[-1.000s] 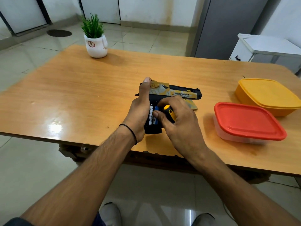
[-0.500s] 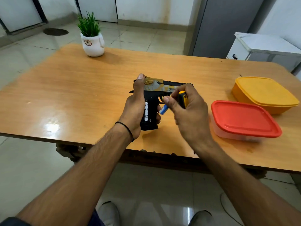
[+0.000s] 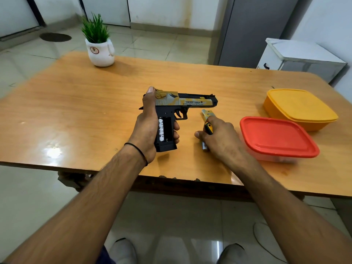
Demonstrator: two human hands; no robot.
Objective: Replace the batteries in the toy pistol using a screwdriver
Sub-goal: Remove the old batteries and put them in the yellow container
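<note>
The left hand (image 3: 150, 130) grips the toy pistol (image 3: 182, 101) by its black handle and holds it just above the table (image 3: 76, 103). The thumb runs up the back of the slide and the fingers (image 3: 176, 130) curl round the front of the handle. The barrel points away from this hand toward the right hand's side. The handle's side is open toward the camera. 1 white-labelled battery (image 3: 161, 132) sits in the bay next to the left palm, and the bay beside it, nearer the fingertips, shows dark.

The right hand (image 3: 221, 140) is low over the table, just right of the pistol's handle and apart from it. Its fingers are curled around a screwdriver (image 3: 209, 128), of which only the yellow-and-black handle shows, sticking out by the knuckles. The tip is hidden. Under this hand's thumb side, the end of a small cylinder (image 3: 204, 146) pokes out on the table. It looks like a loose battery, though whether the hand touches it cannot be told.

Just beyond the right fingertips lies a camouflage-patterned cover piece (image 3: 207, 113), flat on the table below the pistol's muzzle. To the right of the right hand sits a red-lidded box (image 3: 276, 138), close by the wrist, and a yellow box (image 3: 299, 107) is farther out behind it. Far beyond the left hand stands a white potted plant (image 3: 100, 52).
</note>
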